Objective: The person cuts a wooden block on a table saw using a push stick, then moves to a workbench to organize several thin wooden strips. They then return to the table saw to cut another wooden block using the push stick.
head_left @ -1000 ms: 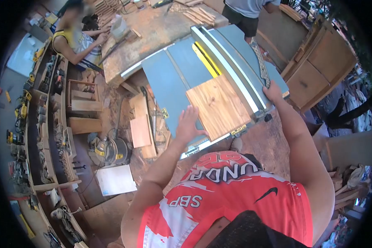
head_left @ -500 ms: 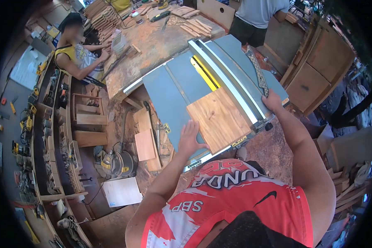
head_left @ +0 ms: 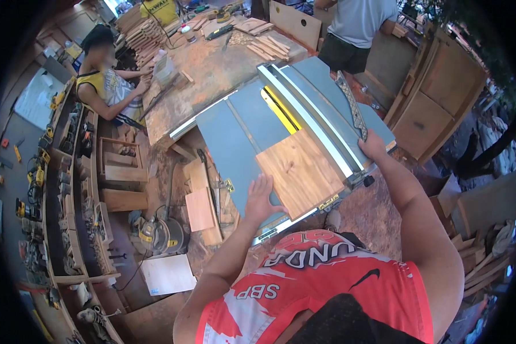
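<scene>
A square wooden board (head_left: 301, 174) lies flat on the grey table saw top (head_left: 221, 132), its right edge along the metal rip fence (head_left: 312, 117). My left hand (head_left: 262, 198) rests open at the board's left edge, fingers stretched forward and thumb along the near edge. Beyond the board shows the yellow throat plate (head_left: 281, 109); the blade cannot be made out. To the right of the fence, my right hand (head_left: 373, 145) is closed round the near end of a dark patterned push stick (head_left: 352, 106), which lies on the saw top.
A dusty workbench (head_left: 206, 80) with wood strips (head_left: 269, 47) and tools adjoins the saw's far side. One co-worker (head_left: 106, 86) sits at the left; another person (head_left: 358, 26) stands behind the saw. A shop vacuum (head_left: 163, 232) and tool shelves (head_left: 69, 189) are at the left.
The whole view has shifted slightly. Both hands, the board and the push stick keep their places on the saw.
</scene>
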`<state>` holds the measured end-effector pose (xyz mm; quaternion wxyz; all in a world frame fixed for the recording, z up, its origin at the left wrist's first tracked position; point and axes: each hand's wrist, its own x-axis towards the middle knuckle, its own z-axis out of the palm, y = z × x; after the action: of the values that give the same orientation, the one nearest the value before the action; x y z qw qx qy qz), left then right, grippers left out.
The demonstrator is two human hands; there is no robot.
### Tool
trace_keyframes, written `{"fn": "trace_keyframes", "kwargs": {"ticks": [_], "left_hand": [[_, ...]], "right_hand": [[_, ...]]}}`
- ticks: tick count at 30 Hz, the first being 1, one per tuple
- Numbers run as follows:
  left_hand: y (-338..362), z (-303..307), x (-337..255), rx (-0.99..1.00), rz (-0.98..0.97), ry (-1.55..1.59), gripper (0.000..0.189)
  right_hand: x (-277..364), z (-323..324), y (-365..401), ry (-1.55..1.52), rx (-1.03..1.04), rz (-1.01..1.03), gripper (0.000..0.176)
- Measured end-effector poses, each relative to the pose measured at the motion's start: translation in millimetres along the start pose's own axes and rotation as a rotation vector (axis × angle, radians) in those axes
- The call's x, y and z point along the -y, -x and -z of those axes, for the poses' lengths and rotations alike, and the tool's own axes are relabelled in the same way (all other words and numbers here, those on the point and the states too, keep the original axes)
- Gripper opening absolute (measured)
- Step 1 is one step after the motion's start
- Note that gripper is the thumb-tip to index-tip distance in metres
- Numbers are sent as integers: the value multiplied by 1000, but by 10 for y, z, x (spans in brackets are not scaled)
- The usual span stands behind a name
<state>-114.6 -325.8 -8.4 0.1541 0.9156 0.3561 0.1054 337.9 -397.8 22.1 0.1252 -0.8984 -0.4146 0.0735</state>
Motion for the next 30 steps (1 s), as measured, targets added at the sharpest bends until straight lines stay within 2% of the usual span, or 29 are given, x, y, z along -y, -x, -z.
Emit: {"fn": "trace_keyframes", "kwargs": {"ticks": [6,11,18,25,27,30], "left_hand": [[-8,30,-22,0,-6,2,130],[-23,-15,-10,2,-13,45,128],[32,-39,-24,-48,-56,6,128],[34,-43,-39,-58,-42,22,127],[21,-56,-27,-59,-28,11,126],[63,-78,24,-91,-72,23,126]], "right_hand": [[6,23,-2,25,47,-17,55],[-198,-237,-132,8,25,-4,56],[-45,39,33,-71,99,-39,59],[-1,75,71,-41,123,-73,54],[-16,25,58,-66,71,-69,54],[-97,-116,-67,-52,89,-89,54]]}}
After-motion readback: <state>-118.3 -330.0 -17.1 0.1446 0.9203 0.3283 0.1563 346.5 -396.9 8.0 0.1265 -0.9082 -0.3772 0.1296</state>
